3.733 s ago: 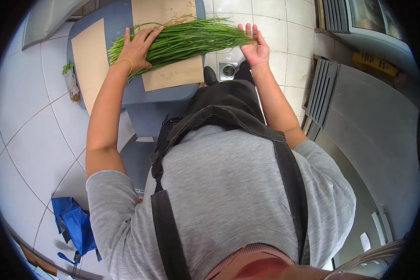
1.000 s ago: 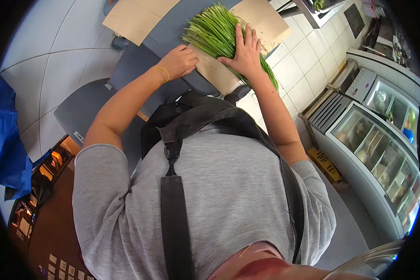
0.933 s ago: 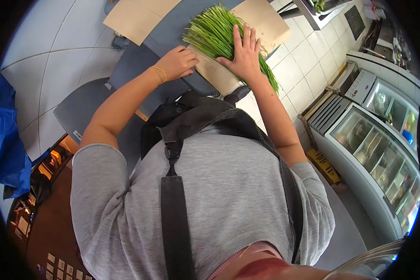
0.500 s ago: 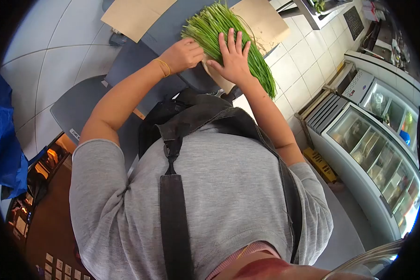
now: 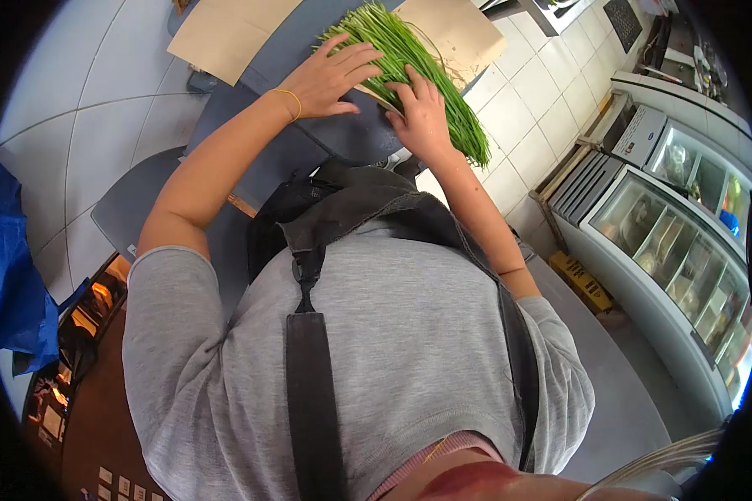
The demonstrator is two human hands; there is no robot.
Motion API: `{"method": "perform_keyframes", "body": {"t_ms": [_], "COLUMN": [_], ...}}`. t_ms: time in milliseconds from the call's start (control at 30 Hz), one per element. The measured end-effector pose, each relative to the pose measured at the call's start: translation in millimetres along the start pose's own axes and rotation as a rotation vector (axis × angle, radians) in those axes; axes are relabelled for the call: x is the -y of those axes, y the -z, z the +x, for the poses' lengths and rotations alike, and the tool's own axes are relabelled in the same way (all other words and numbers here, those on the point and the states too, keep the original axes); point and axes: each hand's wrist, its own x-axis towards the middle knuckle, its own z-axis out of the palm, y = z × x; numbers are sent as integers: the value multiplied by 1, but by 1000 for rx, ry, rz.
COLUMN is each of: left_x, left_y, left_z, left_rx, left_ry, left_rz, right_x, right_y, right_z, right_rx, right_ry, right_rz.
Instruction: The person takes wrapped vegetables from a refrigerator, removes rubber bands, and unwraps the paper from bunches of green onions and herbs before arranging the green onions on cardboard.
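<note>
A bundle of long thin green stalks (image 5: 418,71) lies slantwise on a grey table (image 5: 288,50). Brown paper (image 5: 455,37) shows beyond the bundle, and a narrow strip of it shows along the near edge between my hands. My left hand (image 5: 330,79), with a yellow band at its wrist, has its fingers spread over the bundle's left side, thumb apart. My right hand (image 5: 422,117) rests against the bundle's near side, its fingers slightly bent on the stalks and its thumb apart.
Another brown sheet (image 5: 230,37) lies at the table's left. A grey chair (image 5: 138,196) stands at the left, near a blue bag (image 5: 12,267). Glass-topped fridges (image 5: 668,259) and a yellow box (image 5: 581,282) are at the right. Tiled floor (image 5: 526,100) lies beyond the table.
My left hand has gone from closed at the paper's edge to spread over the stalks. My right hand has bent its fingers and moved nearer the bundle's edge. Less near-side paper shows.
</note>
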Motion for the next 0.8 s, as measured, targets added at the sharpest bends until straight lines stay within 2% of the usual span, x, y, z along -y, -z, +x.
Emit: {"method": "perform_keyframes", "body": {"t_ms": [67, 167, 233, 400, 500, 533, 667, 800], "left_x": [0, -4, -6, -10, -13, -14, -18, -16], "left_y": [-3, -16, -35, -46, -46, -45, -45, -54], "left_z": [-2, -7, -16, -33, -33, -33, -39, -45], "left_rx": [75, 162, 88, 3, -118, -130, -140, -147], "left_ry": [16, 4, 11, 11, 2, -7, -18, -19], "left_rz": [50, 308, 244, 251, 300, 294, 273, 211], "right_x": [11, 26, 30, 9, 8, 9, 28, 17], "right_y": [8, 12, 11, 8, -2, -2, -4, -5], "right_z": [-1, -8, -10, 5, 2, -4, -20, -15], "right_rx": [1, 2, 27, -171, -139, -57, -15, -86], "right_ry": [24, 55, 47, -24, -116, -92, -109, -43], "right_rz": [29, 77, 122, 153, -25, -55, 6, -51]}}
